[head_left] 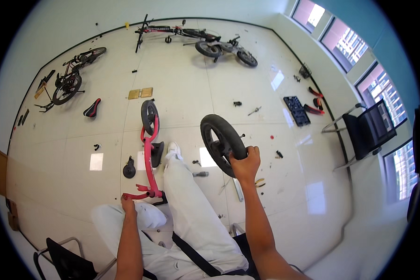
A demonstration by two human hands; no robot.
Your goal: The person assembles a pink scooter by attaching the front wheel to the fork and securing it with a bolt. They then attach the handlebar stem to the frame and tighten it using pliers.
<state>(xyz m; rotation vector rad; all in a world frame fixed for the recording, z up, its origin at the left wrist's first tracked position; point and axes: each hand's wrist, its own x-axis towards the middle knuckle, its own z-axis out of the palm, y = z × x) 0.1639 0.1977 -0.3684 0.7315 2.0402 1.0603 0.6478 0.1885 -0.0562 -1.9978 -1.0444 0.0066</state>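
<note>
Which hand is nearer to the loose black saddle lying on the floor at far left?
Left. The left hand grips the red bike frame, on the saddle's side. The right hand holds the black wheel, farther right.

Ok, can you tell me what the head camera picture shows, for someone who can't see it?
A seated person's right hand holds up a small black wheel, while the left hand grips the end of a red balance bike frame lying on the white tiled floor. Other bicycles, a saddle and tools lie scattered around.
</note>
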